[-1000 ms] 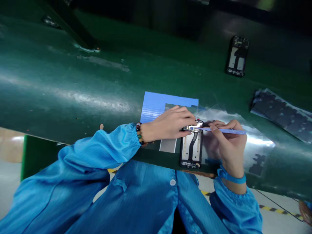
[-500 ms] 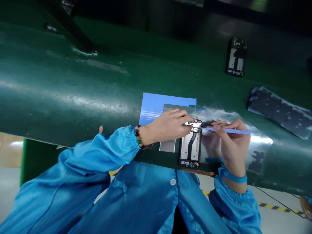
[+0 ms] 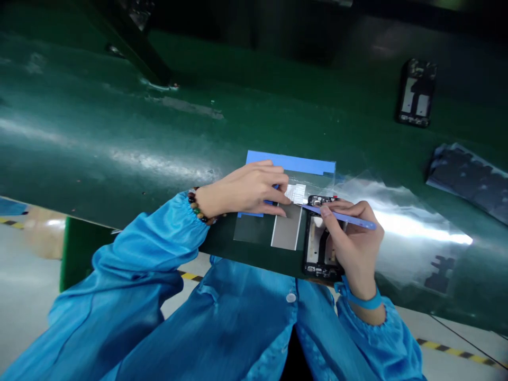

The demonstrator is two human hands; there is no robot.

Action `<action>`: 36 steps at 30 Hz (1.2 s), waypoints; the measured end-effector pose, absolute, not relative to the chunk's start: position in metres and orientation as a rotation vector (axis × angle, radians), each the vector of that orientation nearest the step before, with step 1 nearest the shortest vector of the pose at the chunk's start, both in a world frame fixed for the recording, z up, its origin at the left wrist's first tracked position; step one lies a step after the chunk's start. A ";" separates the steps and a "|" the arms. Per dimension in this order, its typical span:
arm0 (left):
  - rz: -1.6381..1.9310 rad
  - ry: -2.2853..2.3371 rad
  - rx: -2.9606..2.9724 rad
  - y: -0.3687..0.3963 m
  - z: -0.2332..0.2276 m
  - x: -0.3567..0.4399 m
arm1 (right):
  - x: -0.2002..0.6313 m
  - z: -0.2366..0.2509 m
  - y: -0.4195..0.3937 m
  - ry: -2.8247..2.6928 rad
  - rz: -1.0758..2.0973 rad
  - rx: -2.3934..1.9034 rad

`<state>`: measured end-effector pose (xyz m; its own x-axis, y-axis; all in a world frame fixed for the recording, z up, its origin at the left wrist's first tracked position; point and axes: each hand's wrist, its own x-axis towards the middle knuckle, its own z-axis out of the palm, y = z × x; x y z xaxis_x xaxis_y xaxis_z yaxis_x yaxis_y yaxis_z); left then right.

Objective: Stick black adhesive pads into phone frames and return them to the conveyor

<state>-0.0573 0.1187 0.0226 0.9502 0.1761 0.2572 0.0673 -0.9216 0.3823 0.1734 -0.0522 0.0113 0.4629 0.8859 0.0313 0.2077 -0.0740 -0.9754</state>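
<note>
The near edge of the green surface (image 3: 119,132) runs just under both wrists, and the phone frame (image 3: 319,246) lies right at that edge, its near end almost level with it. To the left and far side the green surface is open and glossy; to the right a clear plastic sheet (image 3: 400,233) spreads out beside the frame, with dark cut-out shapes printed on its near right part.

Farther right lies a stack of dark sheets (image 3: 470,177), and at the far right a second phone frame (image 3: 416,92) rests well apart from the hands. Below the edge, pale floor with yellow-black striped tape shows.

The phone frame is black, open-faced, with pale inner panels and small parts at its far end. Just left of it lie a grey rectangular pad (image 3: 286,228) and a blue backing sheet (image 3: 291,161).

The left hand (image 3: 248,189) pinches a small white ribbed piece (image 3: 296,193) between thumb and fingertips. The right hand (image 3: 351,243) grips pale blue tweezers (image 3: 341,217) like a pen, their tip touching that white piece by the frame's far left corner.
</note>
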 end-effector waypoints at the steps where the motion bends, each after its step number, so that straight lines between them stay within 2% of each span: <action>1: 0.395 0.171 2.743 0.116 0.023 -0.057 | 0.173 0.011 -0.051 -0.989 0.734 -1.579; 10: 0.209 0.161 2.854 0.111 0.020 -0.052 | 0.172 0.009 -0.050 -1.015 0.727 -1.603; 19: 0.345 0.153 2.795 0.113 0.015 -0.054 | 0.174 0.007 -0.050 -0.998 0.764 -1.596; 28: 0.308 0.178 2.814 0.113 0.015 -0.052 | 0.176 0.010 -0.050 -0.959 0.742 -1.535; 31: 0.294 0.208 2.817 0.116 0.014 -0.053 | 0.187 0.018 -0.062 -0.858 0.705 -1.476; 36: 0.514 0.268 2.760 0.094 0.021 -0.048 | 0.205 0.027 -0.119 -0.799 0.731 -1.529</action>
<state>-0.0483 0.0937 0.0211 0.9178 0.2385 0.3175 0.1234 -0.9312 0.3429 0.2052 -0.1194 0.0274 0.5662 0.8243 -0.0060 0.0797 -0.0620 -0.9949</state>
